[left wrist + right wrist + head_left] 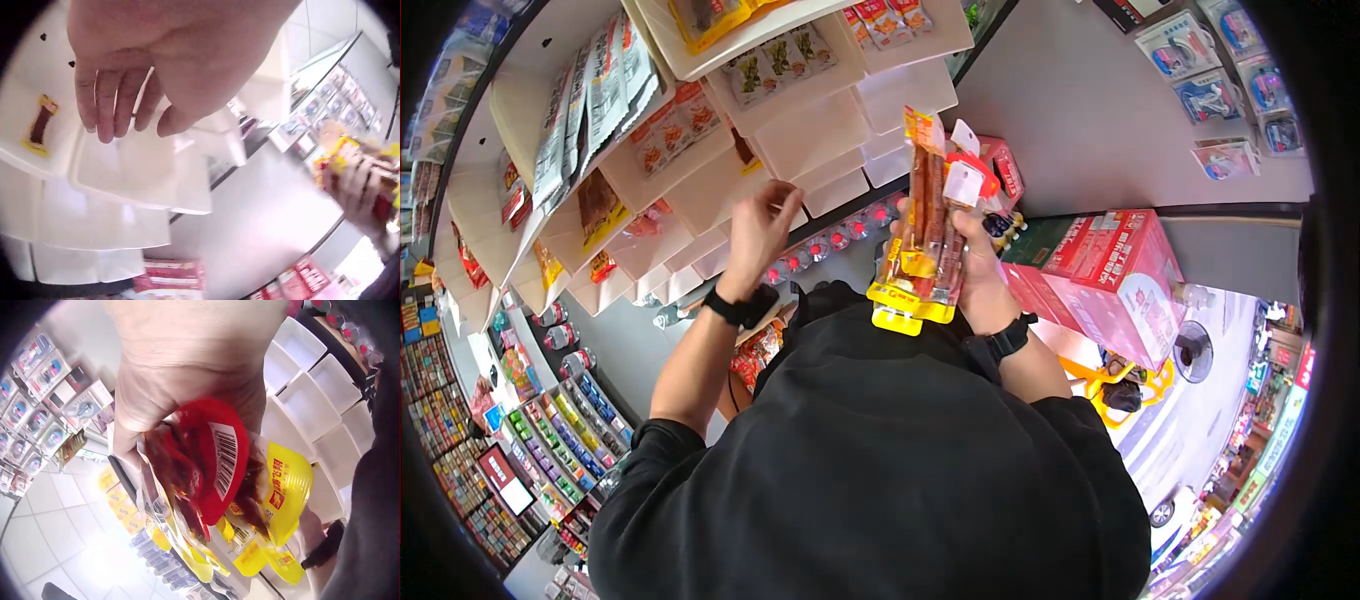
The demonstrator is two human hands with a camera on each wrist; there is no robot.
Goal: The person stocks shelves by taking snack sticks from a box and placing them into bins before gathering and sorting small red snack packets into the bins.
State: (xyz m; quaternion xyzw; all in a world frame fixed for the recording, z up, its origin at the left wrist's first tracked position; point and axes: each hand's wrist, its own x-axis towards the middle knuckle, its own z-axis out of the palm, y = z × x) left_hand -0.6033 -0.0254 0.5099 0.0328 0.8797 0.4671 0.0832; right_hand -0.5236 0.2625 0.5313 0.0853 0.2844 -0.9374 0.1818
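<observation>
Grasping a bunch of snack packets (925, 215), the fingers of my right hand (982, 278) are closed round their sides, with the thumb lying along one edge. The packets stand nearly upright in front of my chest, well apart from my other hand: brown sticks in clear wrapping, with yellow ends pointing down toward me. Among them, the right wrist view shows a red packet (212, 462) with a white barcode label, pressed close against my palm.

My left hand (760, 235) is released, its fingers relaxed and slightly bent around nothing. It hangs over the white bins (125, 169), which are stacked in steps; I cannot tell whether the fingertips touch one. In a bin beside that hand lies a single stick packet (42, 125), brown with yellow ends. Higher up, other bins carry green-and-white packets (780, 65) and orange-red packets (675, 130).

Each wrist wears a black band, the left one (742, 305) and the right one (1005, 343), and my black shirt (850, 450) fills the lower middle of the head view. Red-capped bottles (840, 238) line up below the bins. To my right stand pink and red cartons (1110, 270), with a fan (1193, 352) near them, and packaged cables (1208, 97) hang on the grey wall.
</observation>
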